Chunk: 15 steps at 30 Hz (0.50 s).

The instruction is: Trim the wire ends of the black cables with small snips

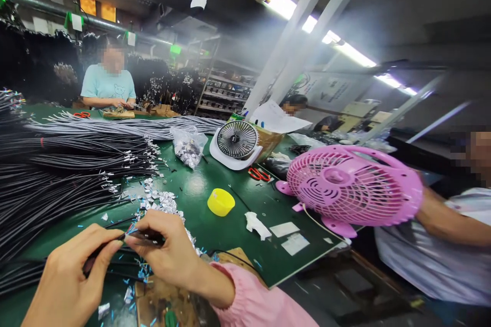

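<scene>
Between finger and thumb, my left hand [74,268] pinches a black cable near its stripped end. Thin coloured wires [131,229], blue and reddish, stick out of that end. My right hand [166,248] is closed with thumb and forefinger on these wires; something dark sits under its curled fingers, too shaded to name. Long bundles of black cables [76,184] with bare ends lie to the left. Crumpled foil scraps [163,200] and blue bits of insulation are strewn just beyond and below my hands. Below my right hand is a worn wooden block [153,301].
A yellow ring-shaped roll [221,202], white fan [237,145], bag of small parts [188,147] and red-handled scissors [259,174] stand on the green table [199,184]. At right is a pink fan [349,186], with a person behind. Another person [109,82] sits across; a third is farther back.
</scene>
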Available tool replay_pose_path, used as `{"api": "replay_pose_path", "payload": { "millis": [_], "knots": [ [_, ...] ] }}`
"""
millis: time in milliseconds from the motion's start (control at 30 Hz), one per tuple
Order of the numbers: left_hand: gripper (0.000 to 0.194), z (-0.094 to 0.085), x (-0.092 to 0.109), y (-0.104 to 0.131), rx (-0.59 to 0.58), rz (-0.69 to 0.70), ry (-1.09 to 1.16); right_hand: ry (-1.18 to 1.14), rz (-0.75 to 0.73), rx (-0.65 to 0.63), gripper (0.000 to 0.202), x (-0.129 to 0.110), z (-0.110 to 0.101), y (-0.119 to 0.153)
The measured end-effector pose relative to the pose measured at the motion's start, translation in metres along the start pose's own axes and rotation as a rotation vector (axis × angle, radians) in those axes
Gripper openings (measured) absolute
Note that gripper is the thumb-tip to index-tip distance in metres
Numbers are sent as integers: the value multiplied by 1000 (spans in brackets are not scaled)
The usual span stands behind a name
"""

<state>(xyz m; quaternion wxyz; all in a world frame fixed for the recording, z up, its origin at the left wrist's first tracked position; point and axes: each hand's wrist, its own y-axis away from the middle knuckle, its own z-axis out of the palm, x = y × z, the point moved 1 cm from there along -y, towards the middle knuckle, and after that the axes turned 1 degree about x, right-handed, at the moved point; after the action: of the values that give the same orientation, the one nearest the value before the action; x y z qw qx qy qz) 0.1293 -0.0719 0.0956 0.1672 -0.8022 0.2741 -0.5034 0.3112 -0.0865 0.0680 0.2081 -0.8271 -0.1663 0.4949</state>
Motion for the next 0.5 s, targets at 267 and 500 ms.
{"api": "replay_pose_path", "payload": {
  "millis": [267,500],
  "knots": [
    [23,1,-1,2,-15,12,-112,115,-117,-48,16,-4,-3,-3],
    [56,1,-6,-6,-172,-161,-27,82,-273,-175,27,-9,-4,-11]
  ]
}}
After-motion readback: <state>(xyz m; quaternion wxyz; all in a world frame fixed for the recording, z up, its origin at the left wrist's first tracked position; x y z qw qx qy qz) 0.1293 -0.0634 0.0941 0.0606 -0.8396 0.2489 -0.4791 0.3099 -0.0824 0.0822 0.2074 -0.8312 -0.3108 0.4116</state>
